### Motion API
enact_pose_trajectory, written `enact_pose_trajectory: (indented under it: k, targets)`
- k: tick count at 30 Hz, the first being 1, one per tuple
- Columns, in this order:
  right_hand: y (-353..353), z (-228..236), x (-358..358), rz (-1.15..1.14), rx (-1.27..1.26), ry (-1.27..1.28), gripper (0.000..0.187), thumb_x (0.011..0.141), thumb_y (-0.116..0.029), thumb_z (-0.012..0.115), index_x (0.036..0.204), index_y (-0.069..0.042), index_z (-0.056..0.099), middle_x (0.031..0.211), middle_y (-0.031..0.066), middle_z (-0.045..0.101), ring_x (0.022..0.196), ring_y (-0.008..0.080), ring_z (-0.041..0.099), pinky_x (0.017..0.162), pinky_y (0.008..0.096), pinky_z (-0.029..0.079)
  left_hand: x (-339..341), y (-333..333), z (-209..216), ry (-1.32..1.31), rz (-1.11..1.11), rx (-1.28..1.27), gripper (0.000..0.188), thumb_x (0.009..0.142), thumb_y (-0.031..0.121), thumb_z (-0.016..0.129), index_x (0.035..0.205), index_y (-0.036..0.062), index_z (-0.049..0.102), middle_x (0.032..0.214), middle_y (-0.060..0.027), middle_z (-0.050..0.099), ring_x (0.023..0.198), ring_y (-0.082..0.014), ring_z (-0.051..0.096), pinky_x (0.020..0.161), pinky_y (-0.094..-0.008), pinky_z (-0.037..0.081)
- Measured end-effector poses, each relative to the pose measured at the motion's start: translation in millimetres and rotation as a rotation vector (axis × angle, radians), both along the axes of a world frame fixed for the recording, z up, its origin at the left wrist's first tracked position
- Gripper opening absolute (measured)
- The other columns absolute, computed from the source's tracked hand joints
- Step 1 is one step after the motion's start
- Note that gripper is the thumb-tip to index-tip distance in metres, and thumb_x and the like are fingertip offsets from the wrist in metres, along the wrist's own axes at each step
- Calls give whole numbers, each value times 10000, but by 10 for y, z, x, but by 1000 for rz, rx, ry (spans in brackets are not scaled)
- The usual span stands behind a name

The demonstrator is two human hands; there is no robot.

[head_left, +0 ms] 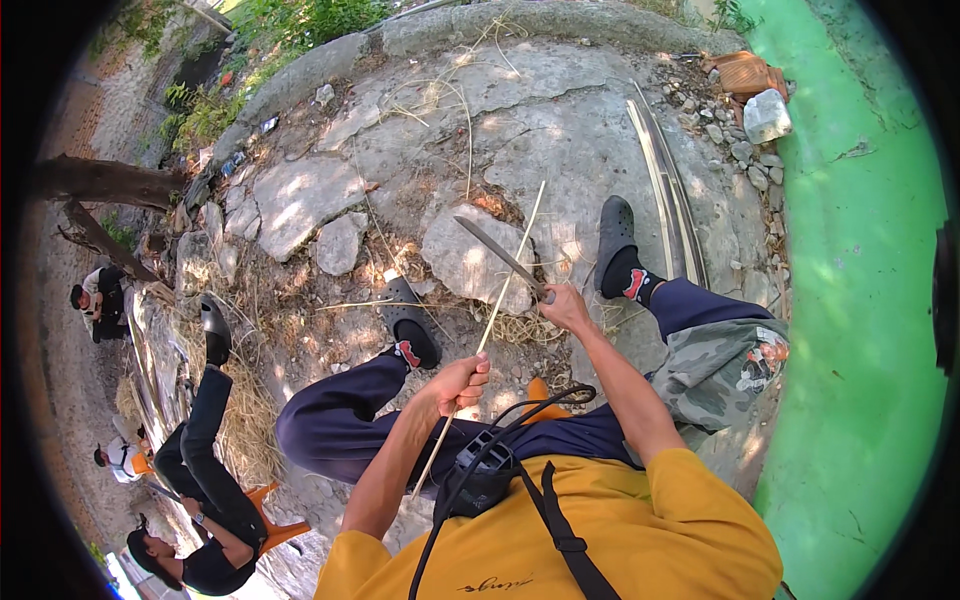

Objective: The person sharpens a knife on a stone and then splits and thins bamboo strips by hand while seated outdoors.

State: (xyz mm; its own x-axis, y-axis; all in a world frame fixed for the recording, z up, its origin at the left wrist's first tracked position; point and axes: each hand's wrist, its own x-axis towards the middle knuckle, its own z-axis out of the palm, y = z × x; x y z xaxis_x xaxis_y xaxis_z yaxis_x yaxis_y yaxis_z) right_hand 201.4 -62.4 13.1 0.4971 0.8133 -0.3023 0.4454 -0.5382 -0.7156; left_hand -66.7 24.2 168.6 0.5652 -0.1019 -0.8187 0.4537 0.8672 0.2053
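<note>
My left hand (460, 384) is closed around a long, thin pale strip (495, 305) that looks like split bamboo. It slants from beside my waist up past my fist to a free far end. In my right hand (568, 308) is the handle of a knife (487, 240) with a long dark blade, pointing away and to the left. The blade crosses the strip beyond my left fist; whether the two touch, I cannot tell. Under them, between my feet, lie a flat broken stone slab (455, 255) and pale shavings (530, 328).
Several long split slats (655, 170) lie beyond my right shoe (616, 240). A green wall (850, 300) rises at the right, near a pale block (767, 116). Camouflage cloth (715, 370) covers my right knee. A person (215, 545) sits on an orange seat (280, 525) at left; others sit farther off.
</note>
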Motion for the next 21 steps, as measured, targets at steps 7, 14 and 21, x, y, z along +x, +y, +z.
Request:
enact_pose_trajectory:
  k: [7,14,21]
  targets:
    - [-123,-10,-108,15,-56,40,474,732,-324,712,1116,-46,714,870,201,718,884,371,698,808,437,536,40,-33,213,36,-8,22,359,1093,377,349,793,183,379,584,97,237,404,-30,152,341,-221,126]
    - [-266,-260,63,-146,-40,34,473,734,-281,697,1129,-20,704,856,201,719,860,368,701,783,408,539,-277,-61,433,48,-54,70,348,1091,379,356,817,167,386,592,87,242,408,-26,177,340,-210,141]
    - [-241,-367,-16,-117,117,-91,412,745,-220,680,1069,33,697,728,179,697,694,319,699,664,396,537,-278,-45,-25,171,-154,459,407,1070,393,390,1009,37,578,581,45,340,411,-95,320,374,-287,270]
